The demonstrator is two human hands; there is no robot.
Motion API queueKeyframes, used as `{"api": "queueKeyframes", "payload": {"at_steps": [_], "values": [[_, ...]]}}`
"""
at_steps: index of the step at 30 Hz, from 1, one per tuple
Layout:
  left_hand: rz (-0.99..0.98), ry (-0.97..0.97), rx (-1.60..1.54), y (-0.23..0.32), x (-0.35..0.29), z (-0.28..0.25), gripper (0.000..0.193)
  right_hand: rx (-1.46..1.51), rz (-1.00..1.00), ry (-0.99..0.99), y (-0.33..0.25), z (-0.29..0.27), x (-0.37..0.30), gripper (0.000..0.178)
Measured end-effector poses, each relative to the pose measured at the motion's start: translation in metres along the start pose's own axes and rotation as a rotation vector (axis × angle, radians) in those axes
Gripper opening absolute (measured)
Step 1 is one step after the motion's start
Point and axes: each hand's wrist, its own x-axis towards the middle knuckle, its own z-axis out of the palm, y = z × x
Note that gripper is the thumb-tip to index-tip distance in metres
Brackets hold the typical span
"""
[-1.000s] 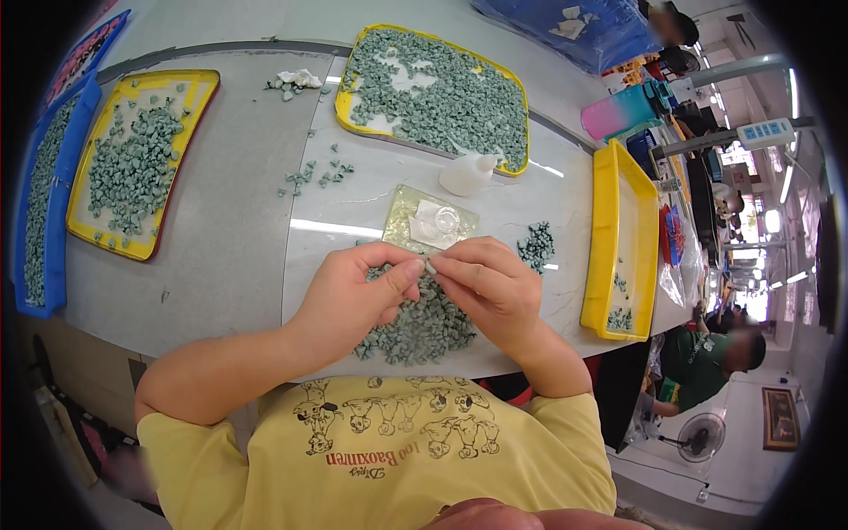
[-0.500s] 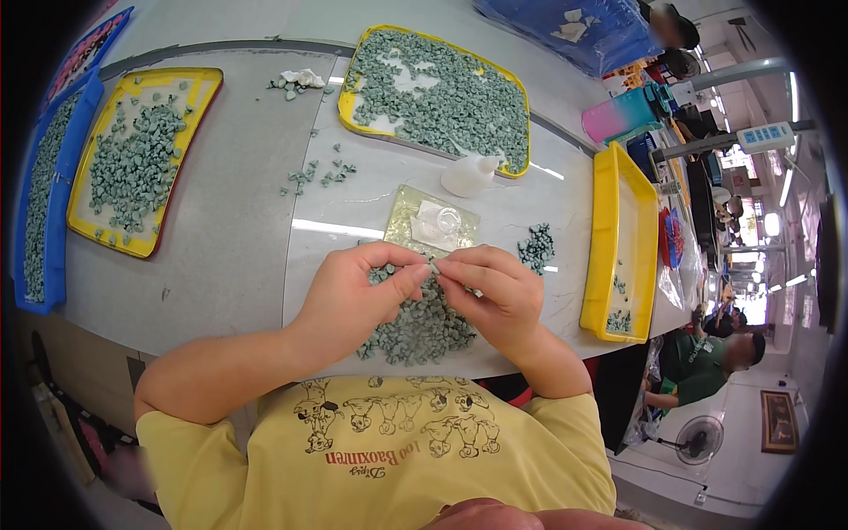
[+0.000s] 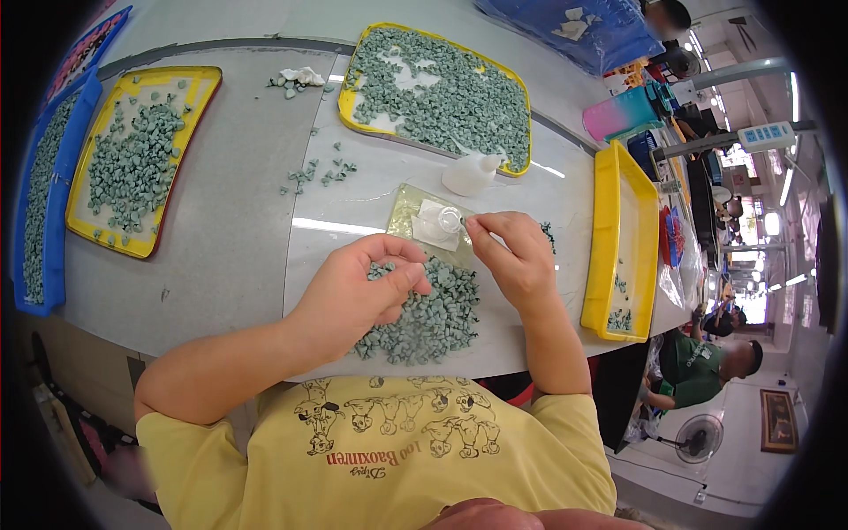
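Observation:
Just in front of me lies a heap of small grey-green pieces (image 3: 424, 309). Over its left side is my left hand (image 3: 373, 281), fingers curled together; what they hold, if anything, is hidden. My right hand (image 3: 519, 256) pinches a small dark piece at its fingertips, beside a small round clear dish (image 3: 449, 219). That dish sits on white paper (image 3: 433, 231) on a greenish see-through block (image 3: 404, 210). Behind the block stands a white squeeze bottle (image 3: 470, 175) with a thin nozzle. A cluster of darker pieces (image 3: 548, 233) is mostly covered by my right hand.
A yellow-rimmed tray of grey-green pieces (image 3: 528, 132) lies at the back, another yellow tray (image 3: 212, 88) at left beside a blue bin (image 3: 55, 265). A yellow bin (image 3: 599, 256) stands at right, near a pink-and-teal water bottle (image 3: 614, 117). A person in green (image 3: 693, 362) is farther right.
My hands, which met at the fingertips over the heap, have parted. The right hand has moved forward and right to the clear dish; the left has stayed nearly in place.

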Motion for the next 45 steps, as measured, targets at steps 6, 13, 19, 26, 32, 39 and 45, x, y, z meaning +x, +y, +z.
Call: {"api": "queueKeyframes", "payload": {"at_steps": [6,13,19,26,32,39,45], "values": [[-0.025,-0.022,0.022,0.004,0.001,-0.005,0.018,-0.026,-0.032,-0.023,0.001,0.006,-0.001,0.026],[-0.012,-0.007,-0.039,0.006,-0.001,-0.004,0.022,0.146,0.204,0.1,-0.008,0.008,0.0,0.017],[0.01,0.011,-0.033,0.005,-0.001,-0.004,0.017,0.876,0.845,0.116,-0.025,0.001,0.002,0.008],[-0.012,0.013,-0.068,0.001,-0.001,-0.005,0.014,1.224,1.033,0.035,-0.041,0.002,0.008,0.004],[-0.074,-0.028,-0.133,0.001,-0.002,-0.005,0.018,1.032,0.739,0.089,-0.052,0.008,0.008,0.011],[-0.091,-0.033,-0.187,0.0,-0.003,-0.006,0.021,0.434,0.111,0.117,-0.052,0.008,0.013,0.027],[-0.105,-0.044,-0.215,-0.001,-0.005,-0.007,0.021,0.372,-0.038,0.089,-0.051,0.009,0.015,0.031]]}}
